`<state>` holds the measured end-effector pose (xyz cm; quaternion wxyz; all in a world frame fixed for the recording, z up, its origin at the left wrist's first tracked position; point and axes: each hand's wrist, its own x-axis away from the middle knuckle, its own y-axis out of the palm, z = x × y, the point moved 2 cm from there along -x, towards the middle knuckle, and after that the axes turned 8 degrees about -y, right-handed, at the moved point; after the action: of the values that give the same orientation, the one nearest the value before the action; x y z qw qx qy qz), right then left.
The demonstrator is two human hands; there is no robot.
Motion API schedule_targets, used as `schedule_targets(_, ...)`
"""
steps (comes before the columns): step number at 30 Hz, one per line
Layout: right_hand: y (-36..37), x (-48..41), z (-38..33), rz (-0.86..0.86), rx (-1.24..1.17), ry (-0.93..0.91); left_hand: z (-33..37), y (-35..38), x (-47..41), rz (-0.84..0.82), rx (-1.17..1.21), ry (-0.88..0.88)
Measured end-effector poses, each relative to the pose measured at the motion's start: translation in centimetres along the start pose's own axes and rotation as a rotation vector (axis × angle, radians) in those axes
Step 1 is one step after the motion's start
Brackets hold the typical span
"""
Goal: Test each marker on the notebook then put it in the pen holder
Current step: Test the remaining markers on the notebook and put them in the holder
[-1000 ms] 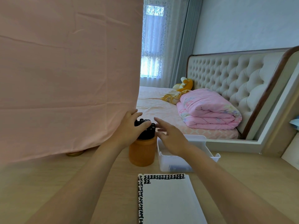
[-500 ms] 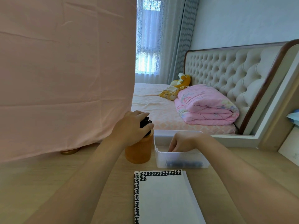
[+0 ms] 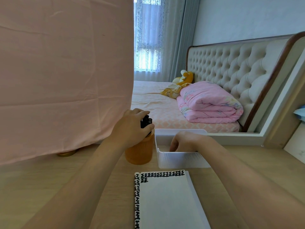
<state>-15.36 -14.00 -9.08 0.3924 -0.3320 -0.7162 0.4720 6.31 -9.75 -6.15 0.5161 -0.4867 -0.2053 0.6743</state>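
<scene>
Lying nearest, an open notebook (image 3: 165, 200) is being shown flat on the wooden table (image 3: 49, 187). Its left margin and top edge are being taken up by black test marks, and the rest of the page is being left white. Bare table is being shown on both sides of it, crossed by the two forearms.

Just beyond its top edge, an orange ribbed pen holder (image 3: 140, 151) and a white tray (image 3: 179, 159) are being shown side by side, close together, with the holder on the left.

A bunch of black markers (image 3: 146, 121) is being kept upright in the holder. Its caps are being gripped from above and from the left by the left hand (image 3: 132, 128), fingers and thumb curled round them.

The right hand (image 3: 186, 141) is being seen inside the tray, its fingers bent downward behind the near wall. The fingertips are being hidden, so whether anything is being pinched cannot be told.

Left of the holder, a hanging pink cloth (image 3: 66, 71) is being shown closing off that side, with a gold-coloured base (image 3: 66, 153) showing under its hem.

Past the table's far edge the following are being shown:
- a bed (image 3: 153, 100)
- a folded pink quilt (image 3: 209, 103)
- a yellow plush toy (image 3: 185, 77)
- a tufted headboard (image 3: 231, 66)
- farthest, a curtained window (image 3: 147, 38)
</scene>
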Motion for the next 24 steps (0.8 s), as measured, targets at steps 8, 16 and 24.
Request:
schedule_targets(8, -1.4, 0.9, -1.3, 0.363, -0.012, -0.173, 0.5, -1.0, -0.3, -0.053, -0.088, -0.025)
schedule_targets(16, -2.2, 7.0, -4.5, 0.913, -0.477, -0.34, 2.6, -3.3, 2.9, 0.169, 0.044, 0.133)
schedule_targets(24, 2.4, 10.3, -8.2, 0.875, -0.918, -0.331, 2.5, -3.7, 9.3, 0.09, 0.132, 0.163)
